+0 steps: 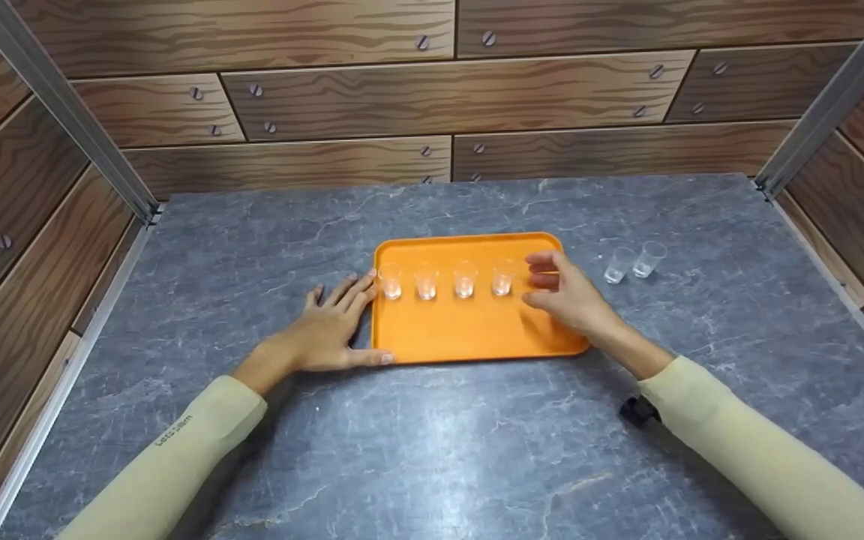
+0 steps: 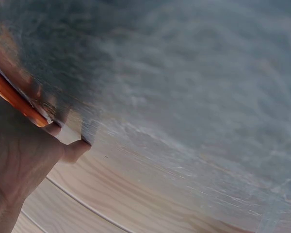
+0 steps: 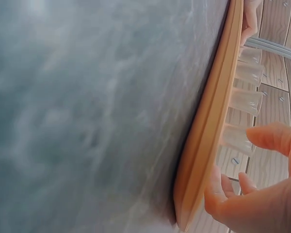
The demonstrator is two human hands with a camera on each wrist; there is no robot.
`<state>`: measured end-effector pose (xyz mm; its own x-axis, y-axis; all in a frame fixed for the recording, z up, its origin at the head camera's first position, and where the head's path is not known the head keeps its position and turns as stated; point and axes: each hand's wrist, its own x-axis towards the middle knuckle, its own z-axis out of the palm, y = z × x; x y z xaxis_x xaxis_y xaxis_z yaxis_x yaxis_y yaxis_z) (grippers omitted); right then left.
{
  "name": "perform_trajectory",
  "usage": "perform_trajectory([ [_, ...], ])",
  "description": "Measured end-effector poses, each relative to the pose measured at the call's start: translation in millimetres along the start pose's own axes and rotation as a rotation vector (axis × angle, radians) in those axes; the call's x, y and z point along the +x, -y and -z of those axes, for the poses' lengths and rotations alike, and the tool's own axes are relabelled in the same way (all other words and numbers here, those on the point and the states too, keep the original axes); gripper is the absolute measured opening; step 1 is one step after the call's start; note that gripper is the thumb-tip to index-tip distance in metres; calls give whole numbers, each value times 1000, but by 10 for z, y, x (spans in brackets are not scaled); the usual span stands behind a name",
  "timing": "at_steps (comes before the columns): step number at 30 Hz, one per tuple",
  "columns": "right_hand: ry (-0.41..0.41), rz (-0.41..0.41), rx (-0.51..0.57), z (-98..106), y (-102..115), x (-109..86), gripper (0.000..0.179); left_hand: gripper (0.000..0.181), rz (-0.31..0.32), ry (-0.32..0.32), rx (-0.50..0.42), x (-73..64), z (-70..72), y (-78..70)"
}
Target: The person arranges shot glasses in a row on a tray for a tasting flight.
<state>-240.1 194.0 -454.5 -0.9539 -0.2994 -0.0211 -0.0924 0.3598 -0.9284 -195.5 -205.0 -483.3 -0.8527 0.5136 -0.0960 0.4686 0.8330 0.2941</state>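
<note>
An orange tray (image 1: 447, 330) lies on the grey marbled table, with a row of small clear glasses standing upright across it. My left hand (image 1: 331, 326) is spread at the tray's left side, fingertips at the edge and thumb on the front left corner. Over the tray's right part is my right hand (image 1: 567, 292), thumb and fingers apart with a gap between them. Nearest to it stands the rightmost glass (image 1: 502, 279) of the row. In the right wrist view the thumb overlaps the top of that glass (image 3: 237, 140), while the other fingers (image 3: 216, 191) curve loosely below.
Two more clear glasses stand on the table right of the tray, one glass (image 1: 619, 265) close beside the other glass (image 1: 649, 259). Wood-patterned panels (image 1: 342, 97) enclose the back and sides. Metal posts (image 1: 64, 112) rise at the back corners.
</note>
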Motion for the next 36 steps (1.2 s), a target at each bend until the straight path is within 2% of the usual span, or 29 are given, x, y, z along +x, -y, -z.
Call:
perform_trajectory([
  [7,-30,17,-6,73,-21,-89,57,120,2,5,11,10,-8,10],
  [18,-163,81,18,189,-41,-215,39,120,-1,13,13,2,-14,1],
  [25,-270,132,95,347,-76,-293,32,120,6,18,7,7,-26,19],
  [36,-358,157,177,593,-167,-399,28,121,-3,4,5,13,-21,22],
])
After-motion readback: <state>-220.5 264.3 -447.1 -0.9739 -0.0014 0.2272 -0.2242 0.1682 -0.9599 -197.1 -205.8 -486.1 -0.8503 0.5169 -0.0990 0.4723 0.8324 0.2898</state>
